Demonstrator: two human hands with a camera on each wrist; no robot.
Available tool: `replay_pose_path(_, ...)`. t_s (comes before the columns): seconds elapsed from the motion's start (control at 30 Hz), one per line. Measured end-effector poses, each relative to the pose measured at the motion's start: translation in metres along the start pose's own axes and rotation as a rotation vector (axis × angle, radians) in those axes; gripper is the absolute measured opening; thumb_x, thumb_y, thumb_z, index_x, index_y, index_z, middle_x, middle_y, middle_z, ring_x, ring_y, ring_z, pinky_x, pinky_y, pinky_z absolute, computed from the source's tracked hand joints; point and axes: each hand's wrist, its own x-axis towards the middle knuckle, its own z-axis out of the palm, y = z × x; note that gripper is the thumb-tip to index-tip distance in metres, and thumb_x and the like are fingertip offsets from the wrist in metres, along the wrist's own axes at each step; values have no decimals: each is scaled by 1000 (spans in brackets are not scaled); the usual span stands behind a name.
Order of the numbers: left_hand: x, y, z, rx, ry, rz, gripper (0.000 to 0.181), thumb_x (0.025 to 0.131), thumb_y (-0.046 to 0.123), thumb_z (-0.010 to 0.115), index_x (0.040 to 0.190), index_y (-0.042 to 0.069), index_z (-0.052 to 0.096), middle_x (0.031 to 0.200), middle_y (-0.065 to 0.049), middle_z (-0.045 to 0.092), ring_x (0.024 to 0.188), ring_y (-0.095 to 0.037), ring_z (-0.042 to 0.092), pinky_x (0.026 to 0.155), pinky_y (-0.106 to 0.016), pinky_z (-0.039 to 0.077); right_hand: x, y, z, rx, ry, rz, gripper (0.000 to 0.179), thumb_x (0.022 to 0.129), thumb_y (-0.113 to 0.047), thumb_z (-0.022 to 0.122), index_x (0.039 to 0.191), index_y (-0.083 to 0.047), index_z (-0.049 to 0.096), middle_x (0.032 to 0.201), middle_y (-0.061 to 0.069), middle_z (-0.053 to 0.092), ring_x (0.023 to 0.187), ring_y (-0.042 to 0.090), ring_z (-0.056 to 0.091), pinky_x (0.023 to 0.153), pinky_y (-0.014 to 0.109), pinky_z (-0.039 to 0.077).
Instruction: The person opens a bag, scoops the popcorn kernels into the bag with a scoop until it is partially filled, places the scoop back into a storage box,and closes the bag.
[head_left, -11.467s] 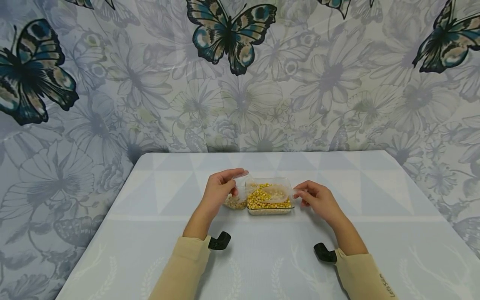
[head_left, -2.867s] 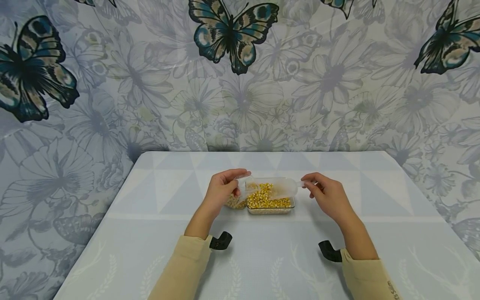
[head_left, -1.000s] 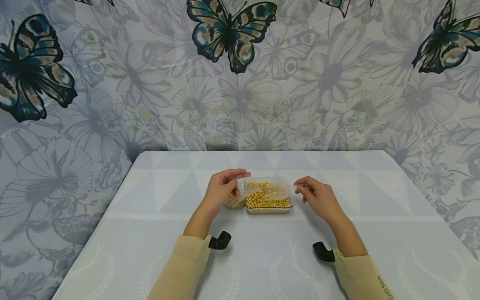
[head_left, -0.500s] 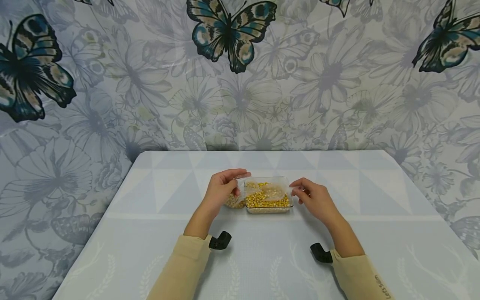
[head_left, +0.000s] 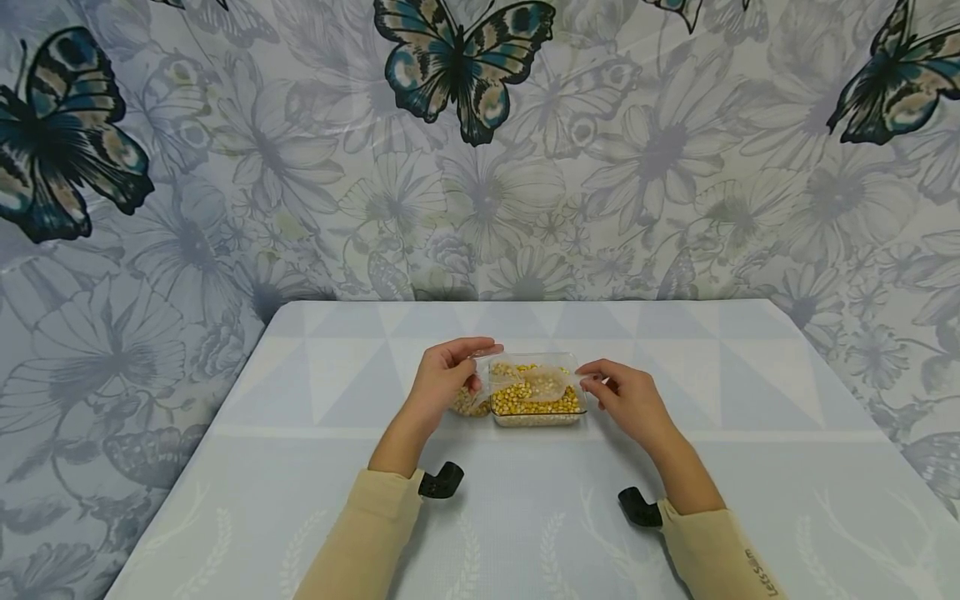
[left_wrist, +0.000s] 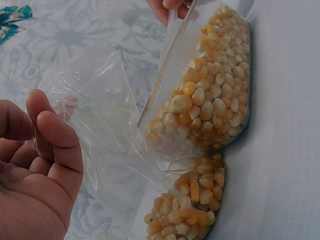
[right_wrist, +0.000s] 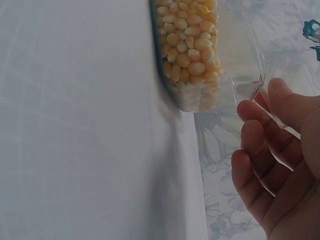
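A clear rectangular container (head_left: 537, 420) full of yellow corn kernels (left_wrist: 215, 95) stands mid-table. Against its left side sits a clear plastic bag (left_wrist: 107, 135) with more kernels at the bottom. My left hand (head_left: 442, 379) pinches the top of this bag between thumb and fingers, keeping its mouth up beside the container's rim. My right hand (head_left: 626, 400), just off the container's right end, pinches the handle (right_wrist: 274, 119) of a clear scoop between thumb and index finger. The scoop (head_left: 549, 384) lies over the kernels inside the container, pointing left towards the bag.
The pale patterned table (head_left: 525, 517) extends around the container on all sides. Behind its far edge hangs a floral cloth with butterflies (head_left: 465, 71). A black wrist mount (head_left: 441, 481) projects from the left sleeve, another mount (head_left: 640, 507) from the right.
From 2.9 seconds ago, my right hand has come left and slightly down with the scoop, which now sits further into the container. My left hand keeps its grip on the bag, nearly unmoved.
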Motion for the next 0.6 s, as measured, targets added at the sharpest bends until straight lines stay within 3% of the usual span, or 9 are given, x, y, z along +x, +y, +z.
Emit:
replay_pose_path(0.33,0,0,0,9,-7,18,41,99,-3,44,123,16,71,127,-5,71,59,-12,55,60,-24,48,0,3,2,6,17,0,19,96,-20,67,114,-17,71,87,7,69,56,13,56,50,27,42)
replay_pose_path(0.6,-1,1,0,33,-4,0,40,99,-2,45,119,16,75,120,-18,67,61,-13,56,62,-29,49,0,4,2,15,20,0,19,96,-21,66,114,-17,71,86,7,69,56,11,55,50,27,42)
